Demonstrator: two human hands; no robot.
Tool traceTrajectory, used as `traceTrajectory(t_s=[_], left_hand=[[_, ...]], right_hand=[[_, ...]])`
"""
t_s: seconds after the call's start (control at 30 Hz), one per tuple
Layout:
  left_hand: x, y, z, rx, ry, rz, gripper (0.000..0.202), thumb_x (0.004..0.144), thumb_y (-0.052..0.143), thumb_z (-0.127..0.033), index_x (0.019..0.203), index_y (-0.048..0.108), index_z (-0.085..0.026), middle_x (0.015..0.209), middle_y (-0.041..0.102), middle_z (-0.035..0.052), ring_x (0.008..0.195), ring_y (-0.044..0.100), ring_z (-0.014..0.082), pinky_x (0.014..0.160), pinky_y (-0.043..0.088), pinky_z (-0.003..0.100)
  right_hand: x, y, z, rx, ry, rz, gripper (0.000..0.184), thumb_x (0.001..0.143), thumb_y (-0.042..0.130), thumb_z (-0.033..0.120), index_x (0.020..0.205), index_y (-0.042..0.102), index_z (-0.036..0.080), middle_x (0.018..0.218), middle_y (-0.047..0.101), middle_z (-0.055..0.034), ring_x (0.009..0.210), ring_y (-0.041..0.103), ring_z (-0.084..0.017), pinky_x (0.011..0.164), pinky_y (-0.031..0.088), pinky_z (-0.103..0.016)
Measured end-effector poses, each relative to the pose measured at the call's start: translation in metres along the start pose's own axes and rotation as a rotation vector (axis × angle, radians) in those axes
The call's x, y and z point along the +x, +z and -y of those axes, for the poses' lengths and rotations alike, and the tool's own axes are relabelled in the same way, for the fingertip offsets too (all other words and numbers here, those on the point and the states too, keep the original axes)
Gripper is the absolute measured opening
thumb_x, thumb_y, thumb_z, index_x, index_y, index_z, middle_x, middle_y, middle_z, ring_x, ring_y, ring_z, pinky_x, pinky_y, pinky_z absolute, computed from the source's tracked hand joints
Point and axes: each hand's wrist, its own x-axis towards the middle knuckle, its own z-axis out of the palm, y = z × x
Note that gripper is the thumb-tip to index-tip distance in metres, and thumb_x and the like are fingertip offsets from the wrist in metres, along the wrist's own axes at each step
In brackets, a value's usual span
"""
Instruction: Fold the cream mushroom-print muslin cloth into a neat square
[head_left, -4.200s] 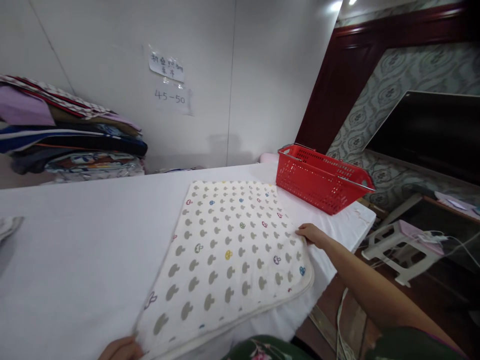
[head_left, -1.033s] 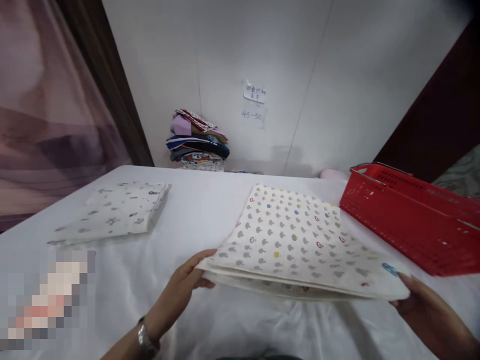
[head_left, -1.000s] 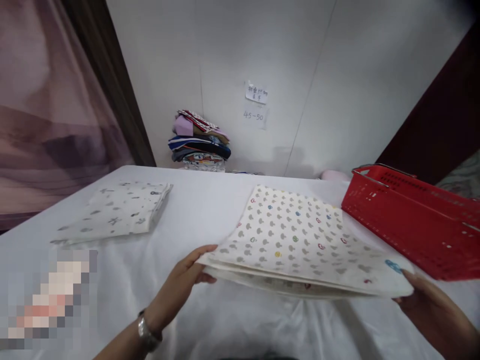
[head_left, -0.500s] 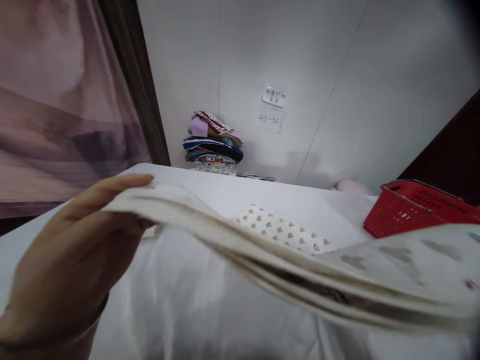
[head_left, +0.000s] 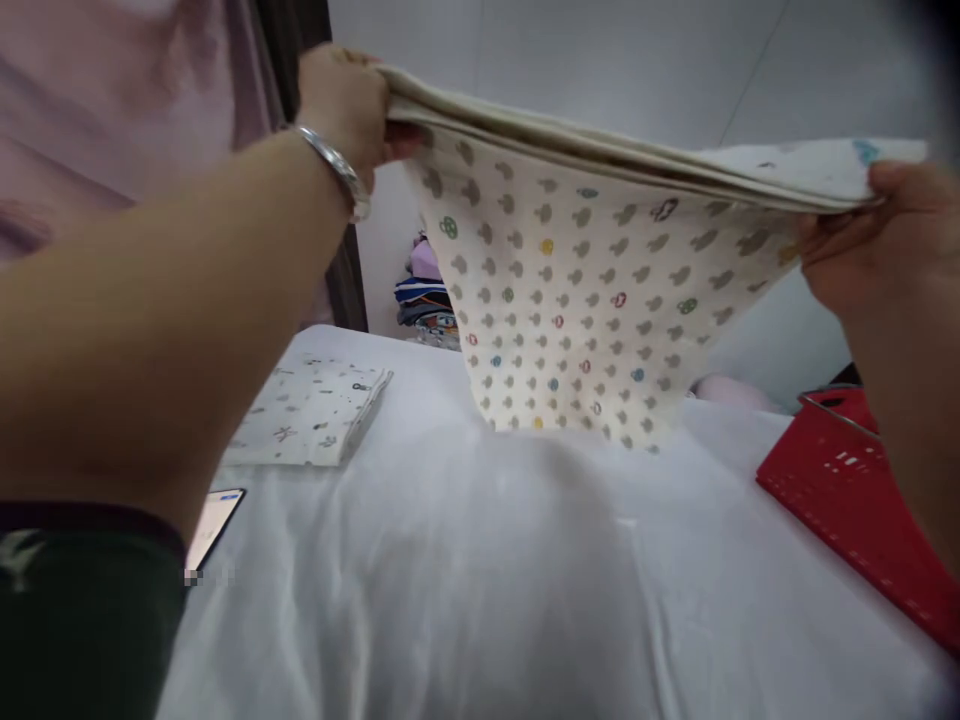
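A cream cloth printed with small grey and coloured mushroom-like shapes hangs in the air over the white-covered table. Its top edge shows several layers. My left hand, with a silver bangle at the wrist, grips the upper left corner, fingers closed around it. At the upper right corner my right hand pinches the same edge between thumb and fingers. The edge stretches between both hands, sloping down to the right. The cloth's bottom edge hangs near the table surface; I cannot tell whether it touches.
A folded white patterned cloth lies on the left, with a phone-like screen nearer me. A red basket stands at the right. Behind the hanging cloth is a pile of folded clothes. A pink curtain hangs at the left.
Both hands have raised the cloth from low over the table to well above it, and its patterned front now hangs down. My right hand has come into view.
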Motion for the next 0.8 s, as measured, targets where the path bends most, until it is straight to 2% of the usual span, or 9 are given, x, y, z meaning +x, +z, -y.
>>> traceTrajectory(t_s=[0.1, 0.13, 0.2, 0.27, 0.33, 0.5, 0.6, 0.7, 0.8], left_hand=[[-0.028, -0.017, -0.012, -0.105, 0.053, -0.254, 0.05, 0.074, 0.019, -0.013, 0.115, 0.031, 0.015, 0.119, 0.05, 0.0113, 0.094, 0.055, 0.0115, 0.069, 0.04, 0.024], [-0.046, -0.022, -0.01, -0.11, 0.068, -0.256, 0.053, 0.074, 0.023, -0.013, 0.12, 0.029, 0.013, 0.112, 0.055, 0.0092, 0.09, 0.058, 0.0127, 0.068, 0.041, 0.026], [-0.095, -0.03, 0.0, -0.035, 0.043, -0.146, 0.051, 0.076, 0.03, -0.016, 0.118, 0.04, 0.01, 0.101, 0.061, 0.0049, 0.083, 0.061, 0.0123, 0.07, 0.043, 0.03], [-0.159, -0.035, 0.023, 0.135, -0.138, -0.116, 0.043, 0.076, 0.039, -0.022, 0.108, 0.055, 0.001, 0.079, 0.065, -0.0003, 0.066, 0.061, 0.0075, 0.07, 0.046, 0.031], [-0.232, -0.032, 0.058, 0.154, -0.304, 0.063, 0.04, 0.07, 0.049, -0.03, 0.101, 0.061, -0.009, 0.067, 0.064, -0.0024, 0.057, 0.059, 0.0092, 0.062, 0.049, 0.026], [-0.39, -0.009, 0.139, 0.061, -0.807, 0.441, 0.035, 0.066, 0.044, -0.027, 0.095, 0.059, -0.016, 0.06, 0.063, -0.0011, 0.058, 0.06, 0.0166, 0.055, 0.047, 0.026], [-0.425, -0.005, 0.147, 0.1, -0.845, 0.428, 0.035, 0.068, 0.041, -0.027, 0.098, 0.057, -0.018, 0.061, 0.061, -0.0026, 0.058, 0.059, 0.0159, 0.057, 0.046, 0.026], [-0.427, -0.013, 0.132, 0.129, -0.797, 0.398, 0.035, 0.071, 0.041, -0.029, 0.102, 0.056, -0.02, 0.069, 0.063, -0.0016, 0.065, 0.06, 0.0162, 0.062, 0.046, 0.025], [-0.428, -0.02, 0.118, 0.221, -0.792, 0.404, 0.034, 0.072, 0.042, -0.03, 0.101, 0.057, -0.021, 0.068, 0.064, -0.0019, 0.065, 0.06, 0.0165, 0.064, 0.045, 0.025]], right_hand=[[-0.026, -0.001, 0.001, -0.074, 0.027, -0.011, 0.039, 0.072, 0.02, 0.014, 0.069, 0.056, -0.002, 0.139, 0.023, -0.013, 0.115, 0.04, -0.016, 0.057, 0.033, -0.019], [-0.041, -0.004, -0.005, -0.092, 0.06, -0.03, 0.036, 0.074, 0.026, 0.014, 0.077, 0.059, -0.001, 0.139, 0.027, -0.0128, 0.114, 0.043, -0.016, 0.057, 0.033, -0.018], [-0.08, -0.016, -0.026, -0.107, 0.163, -0.05, 0.027, 0.078, 0.039, 0.013, 0.089, 0.062, 0.003, 0.134, 0.039, -0.0138, 0.101, 0.054, -0.013, 0.057, 0.035, -0.016], [-0.132, -0.034, -0.056, -0.09, 0.317, -0.037, 0.021, 0.076, 0.053, 0.019, 0.09, 0.064, 0.008, 0.119, 0.056, -0.0119, 0.076, 0.061, -0.008, 0.055, 0.04, -0.015], [-0.194, -0.054, -0.089, -0.12, 0.55, -0.019, 0.02, 0.067, 0.066, 0.025, 0.081, 0.066, 0.011, 0.092, 0.067, -0.008, 0.06, 0.059, -0.01, 0.049, 0.044, -0.017], [-0.337, -0.094, -0.144, -0.177, 1.171, 0.069, 0.03, 0.067, 0.07, 0.037, 0.089, 0.065, 0.019, 0.076, 0.066, -0.0024, 0.063, 0.061, -0.016, 0.054, 0.051, -0.023], [-0.37, -0.105, -0.143, -0.198, 1.214, 0.019, 0.03, 0.065, 0.07, 0.039, 0.089, 0.064, 0.022, 0.07, 0.063, 0.0009, 0.057, 0.058, -0.014, 0.046, 0.048, -0.02], [-0.374, -0.106, -0.131, -0.169, 1.157, 0.021, 0.033, 0.064, 0.071, 0.038, 0.092, 0.063, 0.023, 0.076, 0.064, 0.0011, 0.059, 0.057, -0.013, 0.049, 0.049, -0.02], [-0.379, -0.103, -0.122, -0.211, 1.177, 0.052, 0.03, 0.065, 0.069, 0.04, 0.087, 0.062, 0.021, 0.063, 0.061, 0.0011, 0.05, 0.054, -0.012, 0.045, 0.046, -0.02]])
